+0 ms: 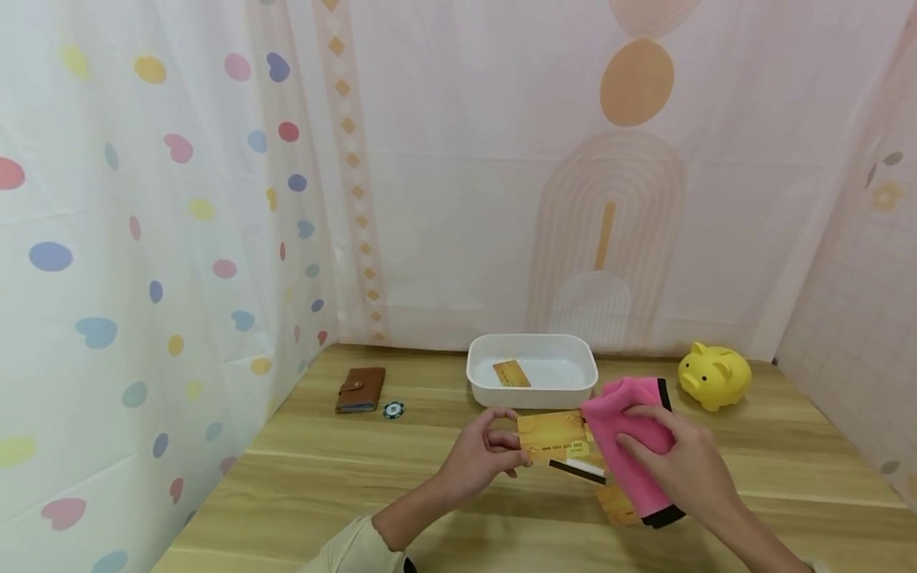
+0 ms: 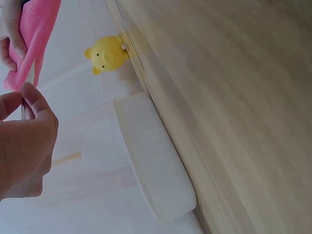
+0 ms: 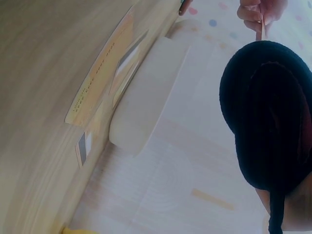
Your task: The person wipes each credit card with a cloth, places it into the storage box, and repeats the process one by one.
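Observation:
My left hand (image 1: pixel 476 455) pinches the left end of a gold bank card (image 1: pixel 546 434) between thumb and fingers, above the table. In my right hand (image 1: pixel 684 461) is a folded pink cloth (image 1: pixel 618 410) with black edging, which covers the card's right end. Below them, more bank cards lie on the table: one shows a dark magnetic stripe (image 1: pixel 577 472), and a gold one (image 1: pixel 614 505) is partly hidden by the cloth. The right wrist view shows a gold card (image 3: pixel 100 73) lying with others, while the cloth's dark edge (image 3: pixel 258 117) fills much of that view.
Behind the hands stands a white tray (image 1: pixel 532 398) with one gold card (image 1: pixel 512 373) inside. A brown snap wallet (image 1: pixel 361 388) and a poker chip (image 1: pixel 393 410) lie to the left. A yellow piggy bank (image 1: pixel 716 378) stands at the back right, near the curtain.

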`<state>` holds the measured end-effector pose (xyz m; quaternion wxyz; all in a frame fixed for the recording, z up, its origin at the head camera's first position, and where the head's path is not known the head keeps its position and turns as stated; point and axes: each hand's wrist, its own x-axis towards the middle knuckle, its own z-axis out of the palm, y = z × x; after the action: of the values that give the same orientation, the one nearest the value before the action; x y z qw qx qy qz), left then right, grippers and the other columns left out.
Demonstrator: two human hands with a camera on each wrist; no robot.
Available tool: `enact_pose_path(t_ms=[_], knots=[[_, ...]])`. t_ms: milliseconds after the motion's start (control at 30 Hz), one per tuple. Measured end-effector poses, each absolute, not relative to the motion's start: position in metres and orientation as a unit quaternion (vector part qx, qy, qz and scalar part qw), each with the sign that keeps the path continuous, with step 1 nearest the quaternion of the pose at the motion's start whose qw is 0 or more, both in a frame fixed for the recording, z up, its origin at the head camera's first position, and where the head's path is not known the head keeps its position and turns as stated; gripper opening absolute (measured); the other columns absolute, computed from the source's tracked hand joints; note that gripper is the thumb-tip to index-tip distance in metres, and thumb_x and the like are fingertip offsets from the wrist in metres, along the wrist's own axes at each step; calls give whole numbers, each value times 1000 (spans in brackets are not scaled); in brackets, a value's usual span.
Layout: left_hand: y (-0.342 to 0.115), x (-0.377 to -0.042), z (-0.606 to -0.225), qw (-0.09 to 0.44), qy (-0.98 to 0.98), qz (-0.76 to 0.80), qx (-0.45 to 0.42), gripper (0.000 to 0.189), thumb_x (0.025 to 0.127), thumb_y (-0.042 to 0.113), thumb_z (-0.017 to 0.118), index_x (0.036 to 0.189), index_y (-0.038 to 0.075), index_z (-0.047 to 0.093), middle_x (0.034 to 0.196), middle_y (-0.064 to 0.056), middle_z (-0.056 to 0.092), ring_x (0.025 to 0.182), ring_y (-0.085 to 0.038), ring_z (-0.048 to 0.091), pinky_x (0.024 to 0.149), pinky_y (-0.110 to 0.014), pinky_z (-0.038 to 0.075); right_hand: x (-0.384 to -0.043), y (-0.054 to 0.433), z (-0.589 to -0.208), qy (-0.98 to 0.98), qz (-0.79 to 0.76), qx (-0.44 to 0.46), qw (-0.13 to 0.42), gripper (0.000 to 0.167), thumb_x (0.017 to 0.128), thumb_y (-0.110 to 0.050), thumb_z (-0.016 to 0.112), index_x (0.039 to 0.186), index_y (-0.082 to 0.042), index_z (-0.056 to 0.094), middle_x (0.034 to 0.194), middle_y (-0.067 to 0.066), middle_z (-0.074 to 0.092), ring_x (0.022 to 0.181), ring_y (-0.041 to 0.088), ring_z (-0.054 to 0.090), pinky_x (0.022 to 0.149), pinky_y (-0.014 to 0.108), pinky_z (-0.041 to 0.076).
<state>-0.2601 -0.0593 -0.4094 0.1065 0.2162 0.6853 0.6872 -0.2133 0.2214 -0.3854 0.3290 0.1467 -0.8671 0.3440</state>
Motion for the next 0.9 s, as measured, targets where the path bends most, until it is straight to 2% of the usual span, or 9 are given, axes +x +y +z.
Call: enact_pose_path(t_ms=[167, 433, 700, 900], knots=[[-60, -261, -410, 105, 679, 693, 219, 52, 86, -3, 71, 132, 0, 45, 95, -16, 73, 76, -15, 69, 64, -25, 54, -212, 221, -385, -867, 351, 145, 323, 29, 74, -7, 87, 98, -13, 72, 90, 9, 72, 58, 2, 54, 46, 22, 47], [-60, -264, -412, 82, 695, 669, 252, 33, 87, -5, 70, 120, -4, 64, 94, -13, 71, 77, -12, 68, 64, -22, 54, -212, 220, -385, -865, 351, 147, 327, 29, 74, -6, 87, 98, -13, 72, 91, 10, 72, 58, 2, 55, 46, 21, 47], [-60, -265, -414, 107, 675, 685, 253, 37, 86, -9, 68, 123, -9, 61, 111, -12, 64, 82, -7, 68, 72, -22, 55, -211, 220, -384, -863, 355, 146, 327, 29, 74, -8, 87, 98, -14, 72, 91, 9, 72, 57, 1, 54, 45, 21, 45], [-61, -267, -414, 115, 665, 680, 287, 43, 85, -5, 73, 125, -11, 59, 112, -18, 66, 93, -11, 67, 79, -23, 56, -212, 220, -384, -866, 355, 147, 320, 29, 75, -6, 86, 99, -14, 72, 91, 9, 72, 58, 2, 55, 46, 22, 47]])
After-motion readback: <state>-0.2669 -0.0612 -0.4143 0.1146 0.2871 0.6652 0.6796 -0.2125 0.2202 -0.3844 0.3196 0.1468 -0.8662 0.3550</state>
